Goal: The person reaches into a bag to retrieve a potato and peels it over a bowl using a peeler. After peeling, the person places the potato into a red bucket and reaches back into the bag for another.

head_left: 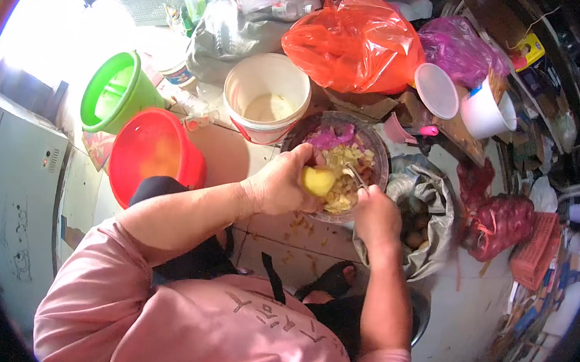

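Observation:
A yellow peeled potato (318, 181) is gripped in my left hand (283, 186), its bare flesh turned toward the right. My right hand (377, 217) is closed around a slim metal peeler (355, 175), whose head points up and left, close to the potato. Both hands are over a round see-through basin (383, 150). In it lie pale and brownish peelings (349, 159) and a crumpled purple plastic piece (332, 137). Right beside my right hand, an open grey sack (440, 222) shows brown unpeeled potatoes (415, 233) inside.
A red basin (193, 164), a green bucket (149, 94) and a white bucket (265, 129) stand to the left and ahead. Beyond the peelings basin sits a bulging orange plastic bag (353, 41). At right are a red mesh bag (502, 223) and a red basket (536, 252). Scraps litter the tiled floor (265, 250).

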{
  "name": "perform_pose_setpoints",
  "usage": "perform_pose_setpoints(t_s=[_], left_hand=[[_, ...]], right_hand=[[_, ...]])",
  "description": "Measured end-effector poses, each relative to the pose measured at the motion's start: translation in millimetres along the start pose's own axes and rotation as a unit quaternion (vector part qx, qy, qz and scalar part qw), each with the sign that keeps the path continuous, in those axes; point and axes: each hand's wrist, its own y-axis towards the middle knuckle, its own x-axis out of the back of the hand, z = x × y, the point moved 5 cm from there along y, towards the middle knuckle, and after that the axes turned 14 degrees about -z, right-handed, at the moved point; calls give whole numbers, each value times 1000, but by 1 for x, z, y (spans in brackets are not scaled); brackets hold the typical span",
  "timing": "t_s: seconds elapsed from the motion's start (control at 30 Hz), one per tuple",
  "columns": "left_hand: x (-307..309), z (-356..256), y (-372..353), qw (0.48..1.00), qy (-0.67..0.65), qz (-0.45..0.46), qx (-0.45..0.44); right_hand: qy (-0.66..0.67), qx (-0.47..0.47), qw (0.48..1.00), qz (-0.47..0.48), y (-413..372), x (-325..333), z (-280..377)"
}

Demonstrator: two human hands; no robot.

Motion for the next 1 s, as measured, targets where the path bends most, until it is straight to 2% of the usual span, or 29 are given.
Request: perform_pose_setpoints(t_s=[0.07,0.1,0.17,0.2,0.27,0.4,0.47,0.5,0.57,0.67,0.7,0.77,0.8,0.87,0.9,0.97,1.0], left_hand=[[3,-5,-1,998,-14,13,56],[4,-8,0,998,-15,9,57],[3,-4,0,949,-218,-8,227],[4,-5,1,950,-215,-6,227],[-1,-5,0,873,-378,4,308],[-2,-5,-2,871,-383,-4,307],[2,-10,-2,948,-204,6,246],[3,-13,-2,947,-204,7,247],[4,-15,-4,957,-121,1,265],[-3,2,-5,959,-152,14,240],[-5,5,-9,959,-151,16,241],[-6,-1,-10,969,-201,31,140],[-3,-2,-9,969,-201,31,139],[0,4,-9,927,-269,27,260],[2,1,-8,927,-268,26,261],[1,-6,-5,877,-368,-15,308],[1,-6,-5,877,-369,-15,308]], right_hand=[[13,1,1000,-24,-1,11,2],[55,8,997,-47,-2,17,11],[140,28,987,-80,-8,17,20],[174,36,981,-83,-10,20,27],[205,47,973,-93,-15,20,34],[258,58,958,-112,-21,24,42],[195,122,965,-129,-25,25,47],[195,122,965,-128,-26,26,48],[97,138,979,-116,-28,26,50],[73,128,982,-114,-21,23,38],[38,41,995,-79,-13,19,21],[35,3,996,-78,2,21,-6],[43,-6,995,-87,6,26,-9],[50,-16,995,-85,3,32,1],[101,-1,991,-90,-2,31,10],[188,18,978,-86,-12,28,25],[225,53,968,-103,-17,28,34]])
